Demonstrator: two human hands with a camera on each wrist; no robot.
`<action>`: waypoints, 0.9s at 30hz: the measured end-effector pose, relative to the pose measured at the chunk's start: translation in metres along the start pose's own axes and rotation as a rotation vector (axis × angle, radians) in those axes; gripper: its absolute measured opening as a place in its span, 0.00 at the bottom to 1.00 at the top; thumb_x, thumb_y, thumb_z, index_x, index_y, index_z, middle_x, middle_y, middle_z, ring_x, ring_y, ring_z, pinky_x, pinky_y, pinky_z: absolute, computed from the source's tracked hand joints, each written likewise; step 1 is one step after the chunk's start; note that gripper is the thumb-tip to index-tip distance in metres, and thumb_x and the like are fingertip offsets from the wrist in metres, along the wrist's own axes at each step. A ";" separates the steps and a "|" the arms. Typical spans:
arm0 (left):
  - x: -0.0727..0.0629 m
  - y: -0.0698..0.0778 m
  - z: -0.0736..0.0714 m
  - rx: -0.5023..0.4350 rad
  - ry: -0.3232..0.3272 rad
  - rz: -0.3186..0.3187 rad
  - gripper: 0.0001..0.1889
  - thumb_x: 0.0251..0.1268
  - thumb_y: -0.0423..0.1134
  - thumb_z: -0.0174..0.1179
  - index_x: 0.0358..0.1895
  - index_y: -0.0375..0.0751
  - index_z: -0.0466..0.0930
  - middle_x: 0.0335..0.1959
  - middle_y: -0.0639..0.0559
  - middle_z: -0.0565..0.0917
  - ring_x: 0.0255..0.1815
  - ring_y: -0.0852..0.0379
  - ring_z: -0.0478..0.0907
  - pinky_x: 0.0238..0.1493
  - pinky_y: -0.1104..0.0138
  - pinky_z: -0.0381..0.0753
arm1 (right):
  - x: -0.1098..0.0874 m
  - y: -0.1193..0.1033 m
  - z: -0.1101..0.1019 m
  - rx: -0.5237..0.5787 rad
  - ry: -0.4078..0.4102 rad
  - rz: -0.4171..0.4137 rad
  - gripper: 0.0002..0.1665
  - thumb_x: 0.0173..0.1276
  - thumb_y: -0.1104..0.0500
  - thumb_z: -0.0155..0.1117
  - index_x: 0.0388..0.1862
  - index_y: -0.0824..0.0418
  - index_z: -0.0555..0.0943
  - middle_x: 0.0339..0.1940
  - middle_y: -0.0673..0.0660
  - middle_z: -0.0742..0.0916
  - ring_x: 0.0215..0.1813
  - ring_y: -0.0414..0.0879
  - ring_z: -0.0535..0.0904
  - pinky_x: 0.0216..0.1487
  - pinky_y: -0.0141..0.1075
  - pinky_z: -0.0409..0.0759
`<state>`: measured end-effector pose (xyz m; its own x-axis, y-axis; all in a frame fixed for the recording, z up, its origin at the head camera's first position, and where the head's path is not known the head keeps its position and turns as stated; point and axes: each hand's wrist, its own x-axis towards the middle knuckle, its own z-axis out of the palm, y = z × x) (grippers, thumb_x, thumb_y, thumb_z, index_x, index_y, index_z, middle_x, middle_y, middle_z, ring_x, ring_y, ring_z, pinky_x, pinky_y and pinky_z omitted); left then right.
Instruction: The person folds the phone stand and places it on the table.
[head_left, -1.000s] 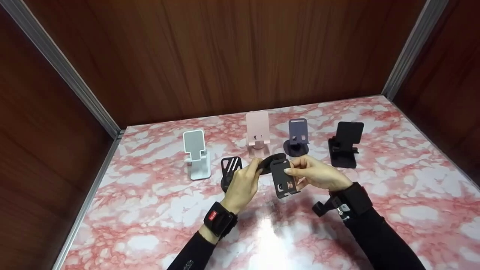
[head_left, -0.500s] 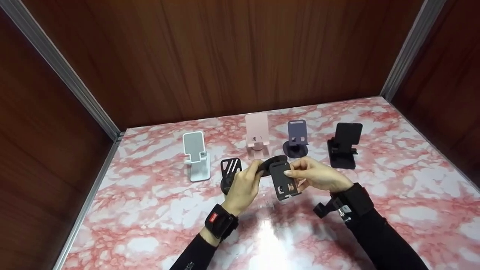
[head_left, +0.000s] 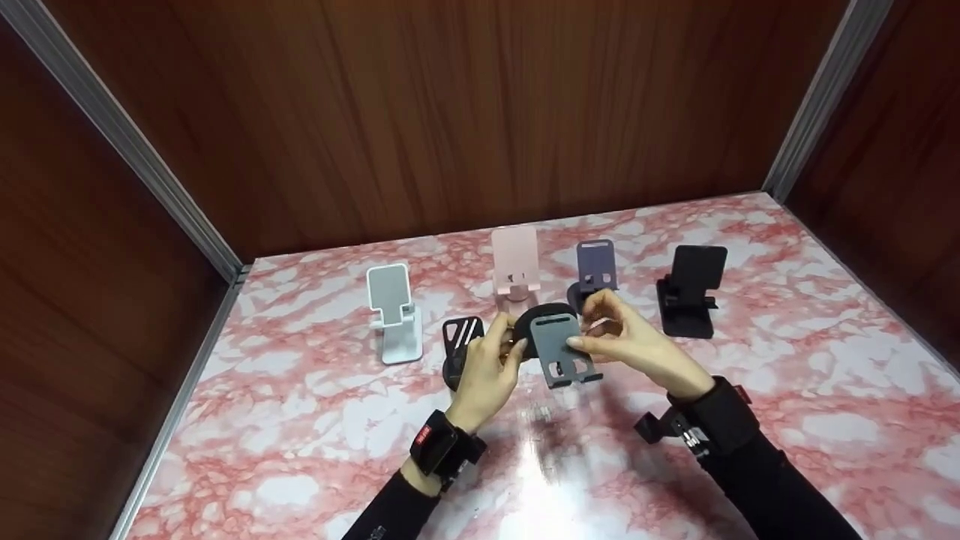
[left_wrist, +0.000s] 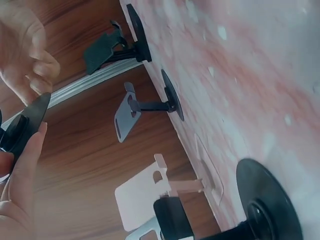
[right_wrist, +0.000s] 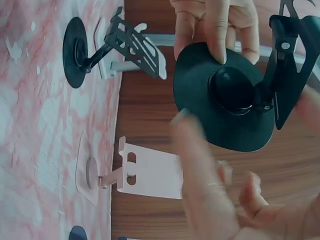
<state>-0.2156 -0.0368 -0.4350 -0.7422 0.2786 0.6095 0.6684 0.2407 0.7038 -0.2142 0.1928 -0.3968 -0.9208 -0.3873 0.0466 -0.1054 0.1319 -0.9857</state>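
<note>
Grey-black phone stand (head_left: 559, 346) is held clear of the tabletop (head_left: 300, 405). I see the left grip (head_left: 486, 369) pinching its round base (right_wrist: 197, 90), presumably for steadiness; opposite, the right grip (head_left: 637, 346) is loosely spread, thumb (head_left: 600, 346) on the plate (head_left: 551, 339), perhaps checking its swing. Beyond both, a pink holder (head_left: 516, 255) and a purple holder (head_left: 596, 262) stand apart.

Left of the left hand (head_left: 480, 375) and farther off stands a white phone stand (head_left: 390, 296) with a grey face. A slotted black stand (head_left: 455, 360) sits just beyond that hand, partly hidden by it. A pink stand (head_left: 515, 255) rises beyond both hands; a purple stand (head_left: 596, 259) is just past the right hand (head_left: 641, 341), a solid black stand (head_left: 694, 277) to its right. Beneath lies the red-and-white tabletop (head_left: 300, 420).
</note>
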 end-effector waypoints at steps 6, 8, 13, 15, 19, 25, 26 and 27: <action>-0.001 -0.001 0.003 -0.119 -0.036 -0.117 0.09 0.65 0.20 0.55 0.46 0.30 0.71 0.44 0.37 0.85 0.43 0.47 0.85 0.44 0.67 0.84 | -0.006 0.004 0.002 -0.022 -0.071 0.085 0.44 0.66 0.50 0.67 0.74 0.62 0.57 0.60 0.64 0.76 0.59 0.54 0.75 0.59 0.44 0.75; 0.000 -0.002 0.003 -0.183 -0.047 -0.174 0.08 0.66 0.20 0.53 0.46 0.29 0.71 0.44 0.35 0.85 0.42 0.43 0.85 0.42 0.63 0.85 | -0.004 0.005 0.004 0.012 -0.068 0.102 0.45 0.67 0.50 0.66 0.74 0.65 0.55 0.59 0.64 0.77 0.56 0.52 0.76 0.58 0.43 0.75; 0.001 -0.001 0.001 -0.356 -0.075 -0.341 0.07 0.74 0.31 0.47 0.46 0.28 0.71 0.42 0.32 0.84 0.42 0.39 0.84 0.40 0.55 0.86 | 0.000 0.009 0.008 0.129 -0.069 0.095 0.37 0.69 0.54 0.64 0.68 0.70 0.61 0.54 0.65 0.78 0.50 0.52 0.78 0.56 0.43 0.78; 0.001 0.000 0.000 -0.398 -0.089 -0.399 0.12 0.75 0.39 0.50 0.46 0.30 0.71 0.43 0.34 0.84 0.43 0.42 0.84 0.42 0.55 0.86 | 0.002 0.010 0.009 0.142 -0.061 0.096 0.36 0.69 0.55 0.65 0.67 0.71 0.62 0.53 0.65 0.78 0.50 0.51 0.79 0.57 0.44 0.79; 0.001 0.002 0.000 -0.431 -0.114 -0.475 0.19 0.68 0.47 0.59 0.48 0.34 0.71 0.44 0.38 0.85 0.41 0.47 0.85 0.43 0.57 0.85 | 0.003 0.011 0.011 0.128 -0.039 0.104 0.36 0.69 0.54 0.65 0.66 0.72 0.63 0.54 0.66 0.78 0.51 0.51 0.79 0.57 0.47 0.78; 0.003 0.003 0.001 -0.512 -0.098 -0.547 0.17 0.63 0.39 0.64 0.47 0.33 0.71 0.43 0.38 0.84 0.40 0.47 0.85 0.43 0.57 0.85 | 0.002 0.012 0.011 0.055 -0.018 0.116 0.38 0.68 0.49 0.66 0.68 0.68 0.64 0.55 0.65 0.78 0.55 0.53 0.77 0.57 0.45 0.77; 0.003 0.003 0.001 -0.524 -0.095 -0.553 0.16 0.63 0.37 0.64 0.47 0.32 0.71 0.43 0.38 0.84 0.40 0.47 0.85 0.43 0.56 0.85 | 0.002 0.011 0.011 0.053 -0.018 0.116 0.39 0.67 0.49 0.66 0.68 0.67 0.64 0.55 0.65 0.79 0.55 0.53 0.77 0.58 0.45 0.77; 0.003 0.003 0.001 -0.533 -0.092 -0.557 0.16 0.62 0.36 0.65 0.47 0.32 0.71 0.43 0.38 0.84 0.40 0.47 0.85 0.44 0.56 0.85 | 0.002 0.011 0.011 0.050 -0.017 0.117 0.39 0.67 0.48 0.66 0.68 0.67 0.63 0.55 0.65 0.79 0.55 0.53 0.77 0.58 0.45 0.76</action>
<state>-0.2158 -0.0343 -0.4309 -0.9391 0.3296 0.0976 0.0661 -0.1056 0.9922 -0.2129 0.1836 -0.4096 -0.9191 -0.3874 -0.0713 0.0216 0.1312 -0.9911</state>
